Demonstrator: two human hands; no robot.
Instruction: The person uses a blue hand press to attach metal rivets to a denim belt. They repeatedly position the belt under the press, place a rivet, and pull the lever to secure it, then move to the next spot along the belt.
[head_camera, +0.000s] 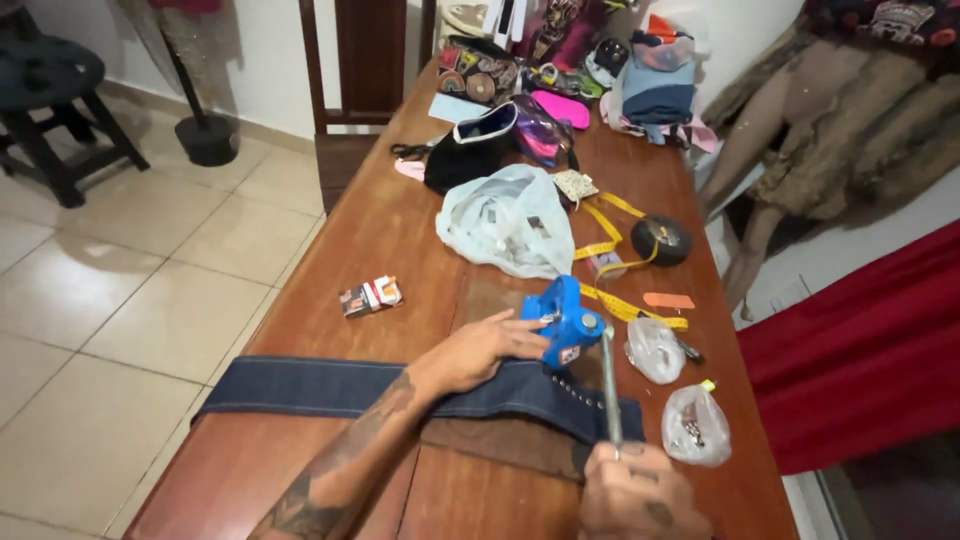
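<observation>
Pressing studs into a long dark-blue denim strip (330, 385), centre frame.
Left hand (485, 350) lies flat, steadying the blue metal hand press (562, 322); right hand (638, 492) grips its steel lever (609, 385), bottom right; pulling the lever calls for keeping the strip aligned.

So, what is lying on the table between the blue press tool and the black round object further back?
In the head view, the yellow measuring tape runs across the table from the blue press tool toward the black round object; an orange marker lies beside it.

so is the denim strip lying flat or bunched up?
Flat: the denim strip lies spread across the wooden table, left hand pressing it beside the blue press tool.
</observation>
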